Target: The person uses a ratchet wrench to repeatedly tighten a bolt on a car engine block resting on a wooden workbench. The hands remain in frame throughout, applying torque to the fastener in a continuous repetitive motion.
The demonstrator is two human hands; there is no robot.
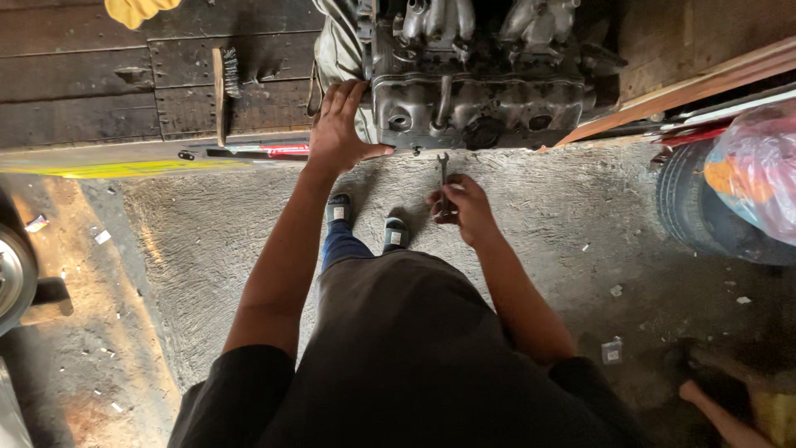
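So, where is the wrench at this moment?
In the head view, the wrench is held upright in the right hand, just below the engine block, right of the left hand.

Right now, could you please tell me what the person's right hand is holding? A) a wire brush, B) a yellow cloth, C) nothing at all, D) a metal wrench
D: the right hand is closed around a slim metal wrench that points up toward the engine, while the left hand rests flat on the engine's corner.
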